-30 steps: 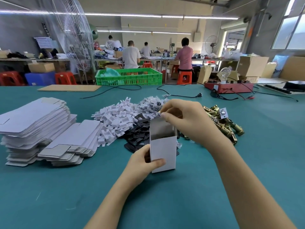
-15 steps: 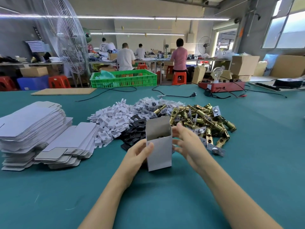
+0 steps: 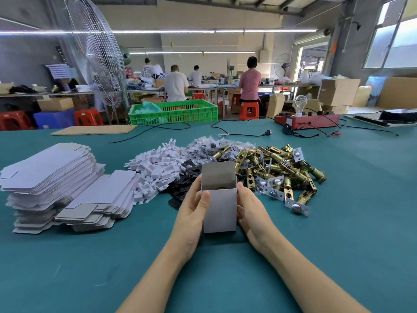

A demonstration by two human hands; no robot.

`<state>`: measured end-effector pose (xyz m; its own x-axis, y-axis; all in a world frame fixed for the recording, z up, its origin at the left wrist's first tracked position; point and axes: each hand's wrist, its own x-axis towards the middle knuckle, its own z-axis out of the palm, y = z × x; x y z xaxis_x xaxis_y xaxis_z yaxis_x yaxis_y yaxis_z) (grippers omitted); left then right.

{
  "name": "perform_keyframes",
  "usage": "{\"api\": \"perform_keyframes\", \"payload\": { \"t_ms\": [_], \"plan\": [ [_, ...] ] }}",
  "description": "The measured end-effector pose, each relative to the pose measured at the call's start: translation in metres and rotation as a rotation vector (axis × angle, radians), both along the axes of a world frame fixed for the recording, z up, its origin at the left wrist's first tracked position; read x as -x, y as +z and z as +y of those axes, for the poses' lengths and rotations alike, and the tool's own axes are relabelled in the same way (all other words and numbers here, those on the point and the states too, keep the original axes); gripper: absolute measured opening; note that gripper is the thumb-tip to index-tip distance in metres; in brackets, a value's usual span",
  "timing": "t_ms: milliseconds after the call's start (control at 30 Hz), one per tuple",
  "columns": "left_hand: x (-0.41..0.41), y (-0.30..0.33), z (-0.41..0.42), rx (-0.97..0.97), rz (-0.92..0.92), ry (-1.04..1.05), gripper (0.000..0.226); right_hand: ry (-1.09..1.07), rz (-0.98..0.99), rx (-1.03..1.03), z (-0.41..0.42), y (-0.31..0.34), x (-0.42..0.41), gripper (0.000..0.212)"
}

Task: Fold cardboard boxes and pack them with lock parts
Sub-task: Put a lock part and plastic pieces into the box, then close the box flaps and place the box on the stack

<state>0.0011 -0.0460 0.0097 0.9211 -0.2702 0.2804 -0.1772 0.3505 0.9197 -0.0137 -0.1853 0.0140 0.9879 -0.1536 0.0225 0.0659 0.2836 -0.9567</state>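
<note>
A small white cardboard box [image 3: 220,211] stands upright on the teal table [image 3: 338,245], its top flap raised and something dark inside. My left hand [image 3: 191,213] grips its left side, thumb across the front. My right hand [image 3: 250,213] holds its right side with fingers along the wall. Behind the box lie a pile of brass lock latches [image 3: 279,172], black plates [image 3: 182,184], white card inserts [image 3: 158,172] and bagged small parts [image 3: 209,145]. Flat box blanks [image 3: 52,177] are stacked at the left.
A green crate [image 3: 176,111], a cardboard sheet [image 3: 94,129], black cables [image 3: 239,132] and a red tester with a bulb [image 3: 306,120] sit along the table's far edge. A large fan [image 3: 99,64] stands behind. Several people work at far benches.
My right hand has come down from the box's open top, where it was pushing something in, to the box's right side. The left hand kept its hold; the box moved slightly closer.
</note>
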Motion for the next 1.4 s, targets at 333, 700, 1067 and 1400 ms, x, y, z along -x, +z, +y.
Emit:
{"api": "perform_keyframes", "payload": {
  "t_ms": [333,700,1067,1400],
  "plan": [
    [0.003,0.008,-0.009,0.047,0.125,-0.045,0.039,0.098,-0.010,-0.056,0.004,0.002,0.002,0.055],
    [0.002,0.019,-0.009,0.098,0.121,0.002,0.028,0.099,-0.008,0.025,0.001,0.010,0.004,0.047],
    [0.004,0.028,-0.008,0.145,0.108,-0.003,0.047,-0.069,-0.225,0.159,0.001,0.023,0.003,0.040],
    [0.004,0.029,-0.007,0.164,0.121,0.027,0.040,-0.231,-0.399,0.242,0.015,0.021,0.009,0.036]
  ]
}}
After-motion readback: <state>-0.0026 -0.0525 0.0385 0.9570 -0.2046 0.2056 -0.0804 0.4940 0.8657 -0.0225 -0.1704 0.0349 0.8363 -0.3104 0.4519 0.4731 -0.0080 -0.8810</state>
